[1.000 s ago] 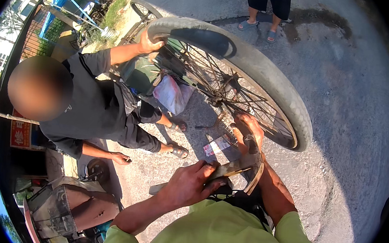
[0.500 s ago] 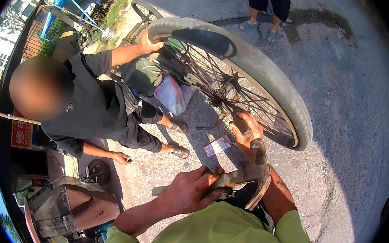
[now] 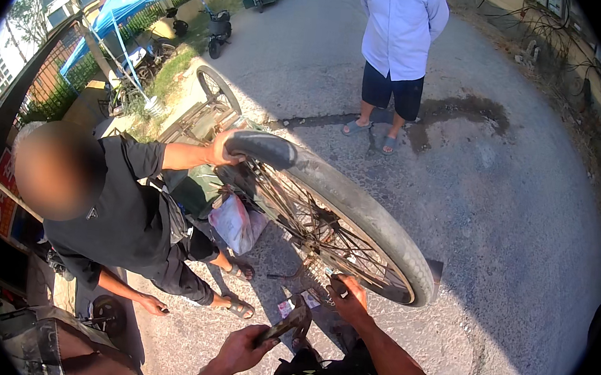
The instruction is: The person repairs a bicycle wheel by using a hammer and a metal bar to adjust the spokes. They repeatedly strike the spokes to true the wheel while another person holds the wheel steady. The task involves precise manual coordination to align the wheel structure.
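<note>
Fingers bent, my left hand [image 3: 242, 349] grips a hammer [image 3: 287, 322] at lower centre; my right hand [image 3: 350, 301] curls just below the wheel [image 3: 325, 220], contents unclear.

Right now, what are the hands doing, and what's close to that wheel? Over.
Left hand gripping hammer. Right hand beside the wheel, its hold unclear. Co-worker's hand on the wheel's far end. Bag close by.
</note>
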Available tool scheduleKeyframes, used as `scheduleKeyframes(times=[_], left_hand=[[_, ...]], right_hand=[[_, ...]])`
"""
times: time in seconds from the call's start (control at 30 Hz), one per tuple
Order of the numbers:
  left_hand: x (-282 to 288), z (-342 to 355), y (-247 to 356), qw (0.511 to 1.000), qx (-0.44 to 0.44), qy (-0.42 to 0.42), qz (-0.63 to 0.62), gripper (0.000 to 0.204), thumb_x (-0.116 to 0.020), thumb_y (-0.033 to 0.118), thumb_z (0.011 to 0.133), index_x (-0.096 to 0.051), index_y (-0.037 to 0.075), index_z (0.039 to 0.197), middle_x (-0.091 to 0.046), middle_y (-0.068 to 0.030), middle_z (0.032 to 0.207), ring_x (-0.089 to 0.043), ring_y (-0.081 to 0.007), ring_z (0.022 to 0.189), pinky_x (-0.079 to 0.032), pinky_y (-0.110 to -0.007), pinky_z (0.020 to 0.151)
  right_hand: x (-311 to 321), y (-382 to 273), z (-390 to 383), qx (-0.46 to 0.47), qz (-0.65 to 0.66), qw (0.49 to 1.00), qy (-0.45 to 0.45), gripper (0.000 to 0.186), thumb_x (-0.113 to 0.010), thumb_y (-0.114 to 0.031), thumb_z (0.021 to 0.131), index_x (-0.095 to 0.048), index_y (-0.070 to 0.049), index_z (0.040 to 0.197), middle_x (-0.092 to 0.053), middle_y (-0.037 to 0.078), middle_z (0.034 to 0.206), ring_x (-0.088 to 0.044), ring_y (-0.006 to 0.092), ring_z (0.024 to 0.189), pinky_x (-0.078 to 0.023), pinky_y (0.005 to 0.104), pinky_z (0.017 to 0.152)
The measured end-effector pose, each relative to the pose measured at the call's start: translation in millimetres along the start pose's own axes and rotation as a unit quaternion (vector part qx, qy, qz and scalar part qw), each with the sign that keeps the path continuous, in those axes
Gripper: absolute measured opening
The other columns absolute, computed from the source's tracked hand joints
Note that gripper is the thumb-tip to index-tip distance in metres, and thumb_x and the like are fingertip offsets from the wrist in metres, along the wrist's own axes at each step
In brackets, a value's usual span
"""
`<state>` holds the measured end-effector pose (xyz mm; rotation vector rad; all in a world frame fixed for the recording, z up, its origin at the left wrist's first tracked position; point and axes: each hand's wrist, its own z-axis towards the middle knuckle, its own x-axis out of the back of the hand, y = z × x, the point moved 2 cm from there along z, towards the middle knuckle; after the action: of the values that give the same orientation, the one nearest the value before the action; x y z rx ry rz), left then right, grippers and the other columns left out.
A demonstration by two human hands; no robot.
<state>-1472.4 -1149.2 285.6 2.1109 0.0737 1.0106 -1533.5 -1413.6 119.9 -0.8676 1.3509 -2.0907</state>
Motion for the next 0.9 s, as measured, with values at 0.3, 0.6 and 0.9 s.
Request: scheduleKeyframes(times=[0.3,0.6,0.9], left_hand=[[-127,-115,-404,0.978,0.06,0.134,0.146,0.024,-0.067,0.038,0.092,-0.068,0.015,0.096,-0.061,-0.0016,0.07,-0.058,-0.0171,0.054,-0.048,-0.034,0.047],[-185,-273,-422,0.766,0.639,0.004,-0.078,0.048,-0.067,0.048,0.089,-0.07,0.001,0.083,-0.068,-0.0125,0.067,-0.065,-0.0237,0.056,-0.05,-0.037,0.052],[-175,-193,-369,0.845,0.512,0.054,-0.143,0.053,-0.067,0.05,0.088,-0.069,-0.001,0.077,-0.066,-0.0123,0.063,-0.063,-0.022,0.051,-0.049,-0.038,0.049]], right_hand=[[54,-38,3,0.05,-0.08,0.986,-0.141,0.035,-0.084,-0.011,0.074,-0.071,-0.005,0.105,-0.07,0.011,0.105,-0.069,0.028,0.097,-0.056,0.0359,0.082],[107,-219,74,0.22,-0.076,0.96,-0.153,0.038,-0.087,-0.019,0.07,-0.071,-0.003,0.1,-0.065,0.015,0.108,-0.065,0.0299,0.1,-0.053,0.0405,0.085],[120,-252,141,0.179,-0.107,0.977,-0.041,0.022,-0.082,-0.021,0.081,-0.07,-0.001,0.082,-0.051,0.02,0.133,-0.054,0.0297,0.119,-0.05,0.0441,0.094]])
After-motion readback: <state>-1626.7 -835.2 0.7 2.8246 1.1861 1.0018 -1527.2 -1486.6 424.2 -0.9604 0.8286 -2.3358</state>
